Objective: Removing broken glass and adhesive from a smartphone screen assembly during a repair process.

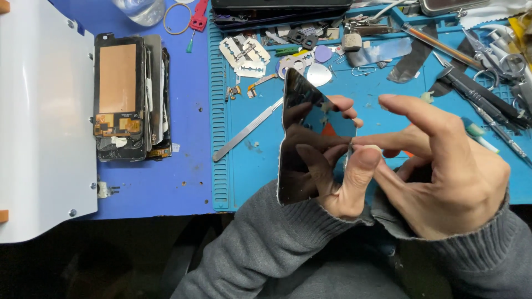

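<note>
My left hand (338, 182) holds a dark, glossy phone screen panel (302, 138) tilted upright over the blue work mat (249, 160), thumb on its right edge and fingers behind it. My right hand (443, 166) pinches at the panel's right edge with thumb and forefinger; something small and orange shows by the fingers. Both wrists are in grey knit sleeves.
A stack of phone screens and boards (130, 97) lies left on the blue table. A metal scalpel handle (246, 130) and razor blades (244, 52) lie on the mat. Tweezers, screwdrivers and scissors (487, 83) crowd the right. A white machine (44, 116) fills the left.
</note>
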